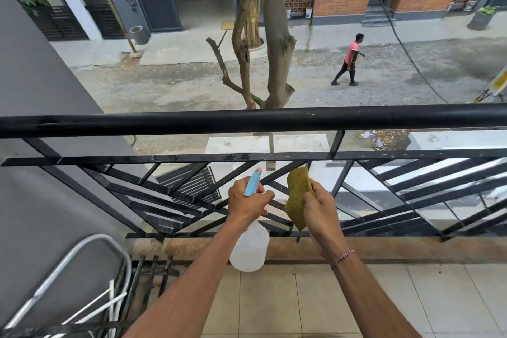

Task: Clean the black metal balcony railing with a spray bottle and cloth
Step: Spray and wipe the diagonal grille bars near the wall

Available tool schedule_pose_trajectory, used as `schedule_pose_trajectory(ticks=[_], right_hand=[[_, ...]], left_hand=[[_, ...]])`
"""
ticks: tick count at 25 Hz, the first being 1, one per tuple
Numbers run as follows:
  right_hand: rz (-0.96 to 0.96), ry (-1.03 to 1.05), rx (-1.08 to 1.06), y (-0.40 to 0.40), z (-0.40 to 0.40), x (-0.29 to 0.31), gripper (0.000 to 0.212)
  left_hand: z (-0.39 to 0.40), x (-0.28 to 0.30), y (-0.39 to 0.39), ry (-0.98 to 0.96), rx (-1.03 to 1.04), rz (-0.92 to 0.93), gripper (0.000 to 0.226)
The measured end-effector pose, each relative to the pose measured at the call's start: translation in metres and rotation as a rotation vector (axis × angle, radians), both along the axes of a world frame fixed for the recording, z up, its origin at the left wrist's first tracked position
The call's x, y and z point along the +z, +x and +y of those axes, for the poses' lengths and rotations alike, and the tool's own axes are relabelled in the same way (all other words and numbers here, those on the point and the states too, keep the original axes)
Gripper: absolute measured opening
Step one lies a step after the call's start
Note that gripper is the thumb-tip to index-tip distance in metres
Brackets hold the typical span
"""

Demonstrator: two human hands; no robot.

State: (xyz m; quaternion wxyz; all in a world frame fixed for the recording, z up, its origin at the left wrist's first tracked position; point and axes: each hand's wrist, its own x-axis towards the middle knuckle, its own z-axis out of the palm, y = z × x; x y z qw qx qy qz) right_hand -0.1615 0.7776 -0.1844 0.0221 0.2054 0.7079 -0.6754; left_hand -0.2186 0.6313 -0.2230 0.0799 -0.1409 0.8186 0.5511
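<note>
Rack: a folded white and dark metal frame (68, 291) leans in the near left corner, against the grey wall (41, 145).
Railing: the black metal balcony railing (247, 119) runs from left to right across the middle; its round top bar lies above a flat bar and slanted slats.
Left hand: the left hand (245, 203) holds the spray bottle (251, 247) by its neck, fingers curled round it, just near of the slats.
Spray bottle: clear body hanging below the hand, blue head with a pink tip aimed far, toward the slats.
Cloth: an olive-yellow cloth (297, 197) hangs upright between the hands, close to the slats; whether it touches them I cannot tell.
Right hand: the right hand (318, 211) pinches the cloth, fingers pressed against its right edge; a red-and-white thread circles the wrist.
Floor: pale tiles (274, 304) near the railing's base.
Street: a tree trunk (277, 35) rises far beyond the rail; a person in a pink shirt (349, 59) walks to its right.
</note>
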Motion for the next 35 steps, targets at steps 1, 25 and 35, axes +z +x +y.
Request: schedule_pose_trajectory(ticks=[1,25,35], right_hand=[[-0.009,0.007,-0.01,0.001,0.003,-0.001,0.037],[0.041,0.07,-0.149,0.012,0.055,-0.012,0.036],[0.321,0.576,-0.082,-0.057,0.021,-0.026,0.062]], left_hand=[[0.004,-0.001,-0.001,0.004,-0.013,0.002,0.016],[0.085,0.002,-0.017,-0.038,-0.214,0.023,0.025],[0.049,-0.001,-0.025,-0.025,-0.185,0.012,0.015]])
